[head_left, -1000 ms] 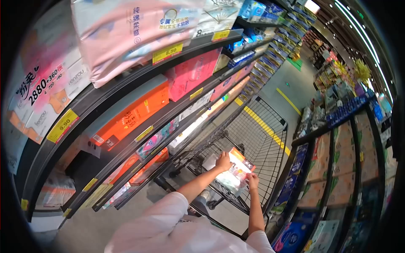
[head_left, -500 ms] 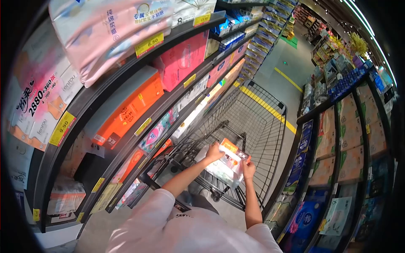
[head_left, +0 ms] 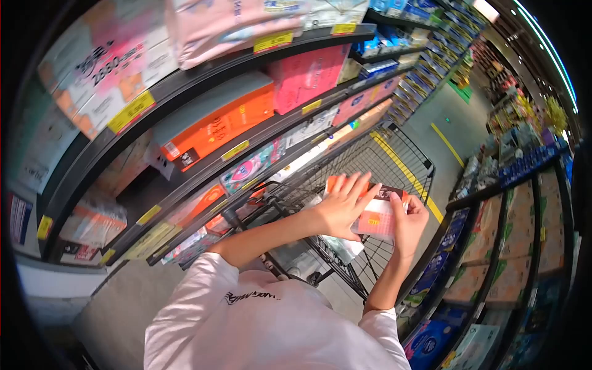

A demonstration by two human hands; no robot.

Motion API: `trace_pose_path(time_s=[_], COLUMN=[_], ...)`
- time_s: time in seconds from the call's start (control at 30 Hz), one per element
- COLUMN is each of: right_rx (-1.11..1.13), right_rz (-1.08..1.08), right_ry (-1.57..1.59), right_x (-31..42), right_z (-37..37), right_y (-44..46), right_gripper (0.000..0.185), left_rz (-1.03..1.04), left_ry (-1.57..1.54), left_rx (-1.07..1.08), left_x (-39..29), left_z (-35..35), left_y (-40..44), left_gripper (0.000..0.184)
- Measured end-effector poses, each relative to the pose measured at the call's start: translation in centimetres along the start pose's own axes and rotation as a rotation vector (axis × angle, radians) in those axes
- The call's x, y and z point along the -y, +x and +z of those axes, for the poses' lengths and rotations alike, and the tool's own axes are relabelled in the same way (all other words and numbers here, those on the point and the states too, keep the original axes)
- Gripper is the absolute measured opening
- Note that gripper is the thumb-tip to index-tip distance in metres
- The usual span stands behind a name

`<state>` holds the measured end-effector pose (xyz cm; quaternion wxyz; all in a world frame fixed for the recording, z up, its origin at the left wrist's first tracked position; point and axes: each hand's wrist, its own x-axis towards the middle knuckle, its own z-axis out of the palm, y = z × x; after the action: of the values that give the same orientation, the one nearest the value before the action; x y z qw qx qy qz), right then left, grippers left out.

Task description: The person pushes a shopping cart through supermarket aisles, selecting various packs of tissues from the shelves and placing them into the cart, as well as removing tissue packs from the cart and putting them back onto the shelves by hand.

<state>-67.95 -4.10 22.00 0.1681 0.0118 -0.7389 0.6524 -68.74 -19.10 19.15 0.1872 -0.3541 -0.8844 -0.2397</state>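
Note:
A plastic-wrapped pack of tissues (head_left: 375, 223), orange, white and dark brown, is tilted up above the black wire shopping cart (head_left: 424, 161). My right hand (head_left: 409, 223) grips its right side, thumb on the front face. My left hand (head_left: 345, 206) lies across its left part with fingers stretched out and spread, covering much of that side. Below my left hand shows a whitish wrapped surface (head_left: 344, 249); whether it belongs to the same pack I cannot tell.
Left of me, a dark shelf (head_left: 203, 77) holds tissue packs, including an orange one (head_left: 219, 120) and a pink one (head_left: 311, 77), above yellow price tags. Another shelf of peach-coloured packs (head_left: 518, 209) stands close on the right. A yellow floor line (head_left: 447, 143) crosses the aisle ahead.
My left hand has gone from gripping the pack's edge to lying spread over it. The pack has been raised and tilted up. The view has turned, shifting the shelves and cart rightward.

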Motion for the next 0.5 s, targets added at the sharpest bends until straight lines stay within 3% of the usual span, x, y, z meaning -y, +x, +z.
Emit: trace_pose_path(time_s=[0.1, 0.17, 0.27, 0.33, 0.37, 0.43, 0.5], right_rx=[0.101, 0.213, 0.355, 0.702, 0.695, 0.478, 0.152], right_rz=[-0.153, -0.341, -0.55, -0.521, -0.521, -0.342, -0.242], right_ry=[-0.192, -0.41, -0.286, -0.195, -0.181, 0.123, -0.038], right_x=[5.3, 8.1, 8.5, 8.4, 7.6, 3.9, -1.2], right_z=[0.2, 0.2, 0.5, -0.1, -0.7, -2.7, -4.9], right_y=[-2.3, -4.3, -4.9, -4.5, -4.5, -3.5, -1.0], right_gripper=[0.024, 0.011, 0.01, 0.007, 0.007, 0.007, 0.014], left_rz=[0.012, 0.036, -0.078, -0.105, -0.129, -0.18, -0.389], left_ry=[-0.076, -0.203, -0.306, -0.308, -0.318, -0.292, -0.297], left_rx=[-0.042, -0.081, -0.05, -0.116, -0.184, -0.203, -0.241], left_x=[-1.0, -2.1, -3.6, -4.0, -4.1, -4.5, -4.6], left_z=[-3.7, -5.7, -7.6, -7.3, -7.2, -7.4, -7.0], left_y=[-1.9, -3.5, -6.7, -8.3, -8.8, -9.0, -9.4], left_gripper=[0.089, 0.091, 0.092, 0.09, 0.089, 0.087, 0.086])
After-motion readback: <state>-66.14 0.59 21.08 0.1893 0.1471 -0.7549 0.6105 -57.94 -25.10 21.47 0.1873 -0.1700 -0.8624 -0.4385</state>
